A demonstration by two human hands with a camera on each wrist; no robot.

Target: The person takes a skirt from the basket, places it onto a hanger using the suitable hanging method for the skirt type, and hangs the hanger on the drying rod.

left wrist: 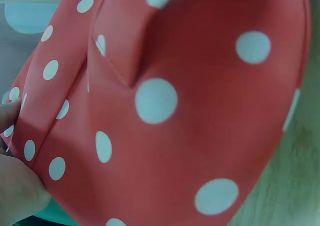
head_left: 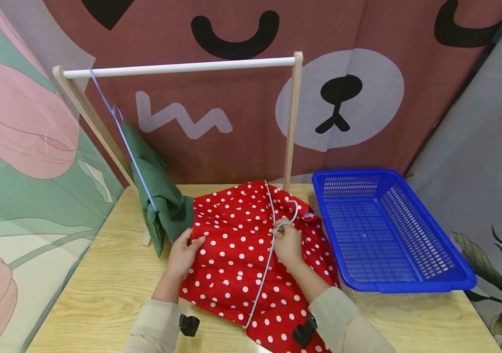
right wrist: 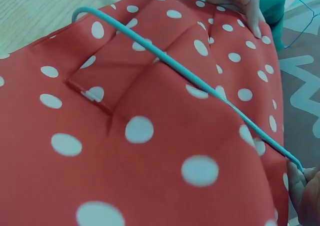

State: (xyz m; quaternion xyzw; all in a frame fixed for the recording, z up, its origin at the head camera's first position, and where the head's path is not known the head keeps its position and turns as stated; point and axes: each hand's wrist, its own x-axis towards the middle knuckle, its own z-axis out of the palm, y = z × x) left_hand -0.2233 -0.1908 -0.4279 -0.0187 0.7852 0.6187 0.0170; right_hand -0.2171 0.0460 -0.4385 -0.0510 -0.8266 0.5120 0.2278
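A red cloth with white dots (head_left: 224,260) lies across the middle, one side spread over the table. On its left edge my left hand (head_left: 182,257) pinches the fabric, thumb on top; the left wrist view shows that hand (left wrist: 20,191) at the frame's left side. A light blue hanger (head_left: 261,284) lies lengthwise over the cloth. My right hand (head_left: 288,245) grips it just below the hook. In the right wrist view the hanger (right wrist: 170,61) slants across the dotted fabric, with the fingertips at its lower right end.
A rack with a white rod (head_left: 180,67) and wooden posts stands at the back. From its left end hangs a green cloth (head_left: 163,191) on a purple-blue hanger (head_left: 125,139), close beside the red cloth. A blue plastic basket (head_left: 352,235) sits at the right on the wooden table (head_left: 96,289).
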